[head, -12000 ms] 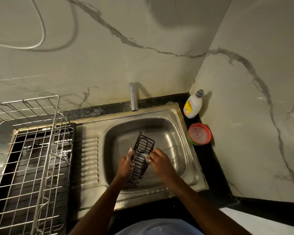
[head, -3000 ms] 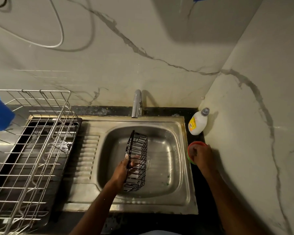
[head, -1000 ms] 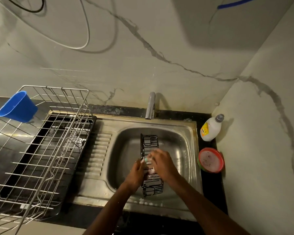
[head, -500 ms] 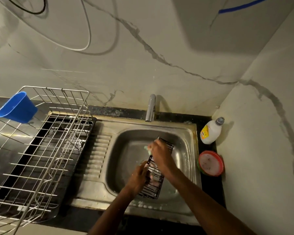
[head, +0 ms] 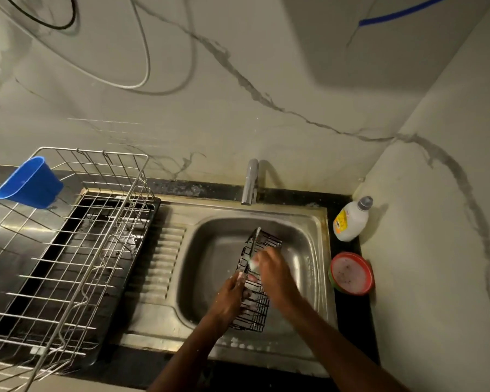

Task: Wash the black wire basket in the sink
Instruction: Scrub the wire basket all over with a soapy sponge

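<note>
One black wire basket (head: 253, 301), gripped by the left hand (head: 229, 298); right hand (head: 275, 274) pinches one pale scrubber (head: 253, 263). One bottle (head: 351, 220), label unreadable.

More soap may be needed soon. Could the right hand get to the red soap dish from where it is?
Probably yes. The right hand works at the black wire basket in the sink; the red soap dish sits uncovered on the counter just right of it, nothing between.
</note>
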Available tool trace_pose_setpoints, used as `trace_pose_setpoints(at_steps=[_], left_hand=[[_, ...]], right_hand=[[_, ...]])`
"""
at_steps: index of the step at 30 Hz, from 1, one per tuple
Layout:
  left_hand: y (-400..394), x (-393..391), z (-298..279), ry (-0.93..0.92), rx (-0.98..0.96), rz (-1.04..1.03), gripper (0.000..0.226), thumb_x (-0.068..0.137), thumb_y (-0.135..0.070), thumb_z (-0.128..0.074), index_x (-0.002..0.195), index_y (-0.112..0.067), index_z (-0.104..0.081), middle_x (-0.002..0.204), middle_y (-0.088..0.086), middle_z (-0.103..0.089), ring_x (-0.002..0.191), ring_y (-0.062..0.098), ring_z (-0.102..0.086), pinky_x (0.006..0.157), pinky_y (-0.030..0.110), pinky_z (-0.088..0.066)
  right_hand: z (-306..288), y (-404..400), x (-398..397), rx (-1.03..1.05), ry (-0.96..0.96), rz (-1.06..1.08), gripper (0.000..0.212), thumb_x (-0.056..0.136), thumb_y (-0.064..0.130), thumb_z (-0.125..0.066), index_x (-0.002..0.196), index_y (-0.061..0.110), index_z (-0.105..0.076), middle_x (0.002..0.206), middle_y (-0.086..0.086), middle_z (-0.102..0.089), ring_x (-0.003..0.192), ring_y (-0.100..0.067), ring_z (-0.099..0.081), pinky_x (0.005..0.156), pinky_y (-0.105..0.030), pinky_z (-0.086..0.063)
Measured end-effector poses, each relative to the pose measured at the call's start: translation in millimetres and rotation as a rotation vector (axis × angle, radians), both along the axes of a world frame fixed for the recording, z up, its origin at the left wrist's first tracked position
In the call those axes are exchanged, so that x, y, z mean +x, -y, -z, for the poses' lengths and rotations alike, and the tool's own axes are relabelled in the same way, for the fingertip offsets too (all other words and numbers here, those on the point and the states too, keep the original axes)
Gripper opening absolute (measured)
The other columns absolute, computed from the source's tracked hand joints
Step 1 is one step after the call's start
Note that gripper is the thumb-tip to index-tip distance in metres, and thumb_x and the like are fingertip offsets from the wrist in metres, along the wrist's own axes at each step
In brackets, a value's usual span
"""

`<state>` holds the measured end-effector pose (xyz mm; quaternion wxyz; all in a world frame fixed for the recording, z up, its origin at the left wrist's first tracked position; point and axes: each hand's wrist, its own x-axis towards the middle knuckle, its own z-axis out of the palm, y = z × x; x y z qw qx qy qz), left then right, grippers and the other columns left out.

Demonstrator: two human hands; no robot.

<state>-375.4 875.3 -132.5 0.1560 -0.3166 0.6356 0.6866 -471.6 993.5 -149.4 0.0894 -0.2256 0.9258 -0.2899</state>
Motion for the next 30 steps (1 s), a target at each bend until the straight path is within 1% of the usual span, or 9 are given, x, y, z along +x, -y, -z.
trace_pose_setpoints(at_steps=[4,7,11,14,19,22,24,28,30], left_hand=[[4.9,5.5,9.8,0.017,0.060,-0.028,0.038,0.111,-0.045,-0.041,0.119,-0.018,-0.065,0.090,0.004,-0.058,0.084,0.023,-0.061,0.064,0.033,-0.059],[5.6,8.0,5.2,0.031,0.087,-0.008,0.042,0.110,-0.046,-0.041,0.106,-0.017,-0.071,0.080,0.005,-0.051,0.080,0.028,-0.060,0.069,0.041,-0.063],[0.9,5.8,-3.7,0.027,0.081,0.005,0.045,0.113,-0.039,-0.036,0.111,-0.004,-0.063,0.060,-0.011,-0.057,0.055,0.003,-0.058,0.063,0.033,-0.060],[4.7,3.0,-4.9,0.026,0.053,0.034,0.046,0.111,-0.043,-0.037,0.107,-0.007,-0.065,0.064,-0.007,-0.049,0.057,0.004,-0.051,0.064,0.030,-0.055],[19.0,13.0,-2.3,0.024,-0.002,0.102,0.041,0.114,-0.038,-0.036,0.113,-0.014,-0.069,0.098,0.001,-0.075,0.084,0.015,-0.068,0.080,0.033,-0.056],[26.9,23.4,2.3,0.036,0.008,0.101,0.040,0.114,-0.032,-0.035,0.105,-0.010,-0.067,0.095,0.005,-0.074,0.086,0.015,-0.069,0.081,0.027,-0.058],[33.9,29.1,3.8,0.032,-0.015,0.134,0.041,0.114,-0.030,-0.035,0.099,-0.009,-0.067,0.093,0.007,-0.072,0.092,0.020,-0.069,0.077,0.024,-0.058],[49.3,39.2,14.8,-0.056,-0.191,0.186,0.066,0.097,-0.077,-0.040,0.093,-0.017,-0.069,0.084,0.007,-0.066,0.081,0.013,-0.058,0.075,0.034,-0.047],[51.3,37.7,10.9,-0.061,-0.089,0.114,0.057,0.105,-0.063,-0.039,0.113,-0.020,-0.075,0.099,0.008,-0.075,0.089,0.006,-0.064,0.076,0.029,-0.048]], right_hand=[[13.8,-14.2,43.5,0.009,-0.055,-0.015,0.022,0.103,0.025,-0.045,0.102,0.019,-0.066,0.097,0.011,-0.062,0.092,0.011,-0.058,0.083,-0.012,-0.048],[28.3,-11.0,-11.0,-0.042,-0.100,0.151,0.036,0.099,0.023,-0.033,0.117,0.019,-0.064,0.116,0.003,-0.062,0.106,0.000,-0.053,0.090,-0.014,-0.042],[14.4,2.4,-61.1,-0.007,0.031,0.134,0.031,0.101,0.015,-0.041,0.125,0.016,-0.061,0.123,0.002,-0.058,0.107,-0.001,-0.050,0.086,-0.011,-0.035],[8.2,9.5,-33.9,-0.010,-0.078,0.126,0.017,0.097,0.010,-0.057,0.111,0.012,-0.067,0.110,0.000,-0.062,0.097,-0.005,-0.054,0.080,-0.014,-0.043],[31.5,0.2,61.8,-0.110,-0.066,-0.018,0.021,0.104,0.020,-0.048,0.106,0.010,-0.067,0.098,0.020,-0.056,0.091,0.013,-0.054,0.080,-0.008,-0.043],[42.4,-9.2,90.4,-0.033,-0.028,0.011,0.006,0.091,0.017,-0.072,0.095,0.017,-0.067,0.098,0.008,-0.061,0.086,-0.005,-0.059,0.070,-0.017,-0.051],[42.6,-10.2,88.9,0.037,-0.064,-0.083,0.010,0.088,0.019,-0.074,0.096,0.018,-0.068,0.098,0.004,-0.062,0.084,-0.009,-0.060,0.068,-0.018,-0.054],[8.5,7.9,32.8,-0.011,-0.160,0.075,0.017,0.097,0.020,-0.056,0.109,0.012,-0.065,0.111,-0.002,-0.062,0.093,-0.009,-0.059,0.078,-0.018,-0.055],[-6.6,26.0,1.0,-0.039,-0.194,0.145,0.013,0.096,0.013,-0.061,0.107,0.009,-0.065,0.108,-0.006,-0.064,0.092,-0.013,-0.062,0.076,-0.024,-0.059]])
